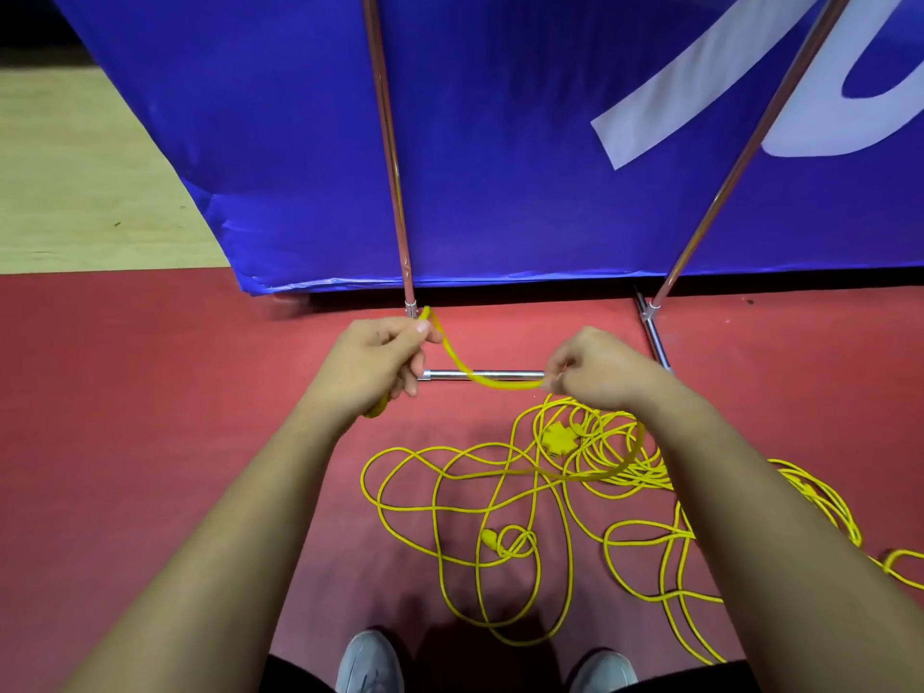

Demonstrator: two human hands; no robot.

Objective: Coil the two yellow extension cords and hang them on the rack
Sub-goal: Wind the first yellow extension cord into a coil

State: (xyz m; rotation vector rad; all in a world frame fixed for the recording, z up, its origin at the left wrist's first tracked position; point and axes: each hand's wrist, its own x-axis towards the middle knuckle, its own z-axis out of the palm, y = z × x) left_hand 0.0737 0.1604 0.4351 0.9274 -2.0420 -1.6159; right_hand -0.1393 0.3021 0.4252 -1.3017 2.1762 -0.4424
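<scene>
The left hand point(380, 362) grips a yellow extension cord point(462, 365) in curled fingers; the right hand point(597, 372) pinches the same strand, which sags between them.

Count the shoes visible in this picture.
2. The left shoe sits at the bottom edge, left of centre; the right shoe beside it, both partly cut off by the frame.

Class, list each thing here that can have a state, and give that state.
Left hand, gripping a cord.
Right hand, pinching the same cord.
Held cord, sagging between the hands.
Cords on the floor, tangled, not coiled.
Rack, standing; top out of view.
</scene>
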